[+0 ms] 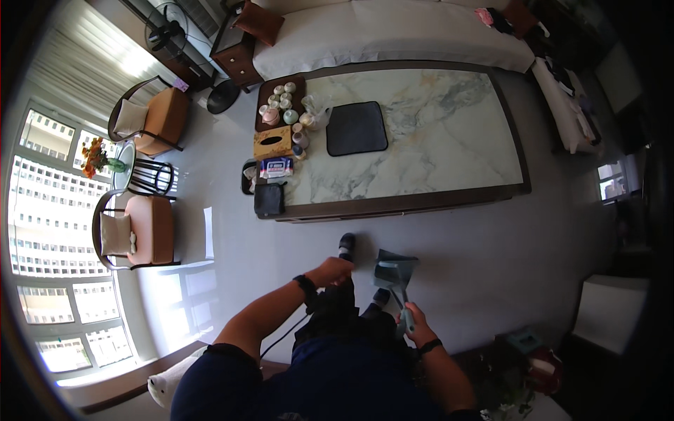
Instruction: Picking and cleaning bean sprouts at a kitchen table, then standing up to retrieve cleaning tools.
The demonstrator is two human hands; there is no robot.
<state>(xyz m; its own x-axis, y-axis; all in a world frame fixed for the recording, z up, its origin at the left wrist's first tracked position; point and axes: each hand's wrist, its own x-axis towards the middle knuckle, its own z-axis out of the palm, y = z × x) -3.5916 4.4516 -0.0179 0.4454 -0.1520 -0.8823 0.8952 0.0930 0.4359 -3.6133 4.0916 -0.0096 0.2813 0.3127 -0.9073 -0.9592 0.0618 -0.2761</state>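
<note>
The right hand (415, 324) is closed around the handle of a grey-green dustpan (393, 272), whose pan hangs just ahead of that hand, low over the pale floor (491, 245); the left hand (335, 270) is curled shut, though what it grips I cannot tell; beyond both hands stands the marble-topped desk (435, 133), carrying a black mat (357, 128), a tissue box (273, 142) and small cups (282, 98).
</note>
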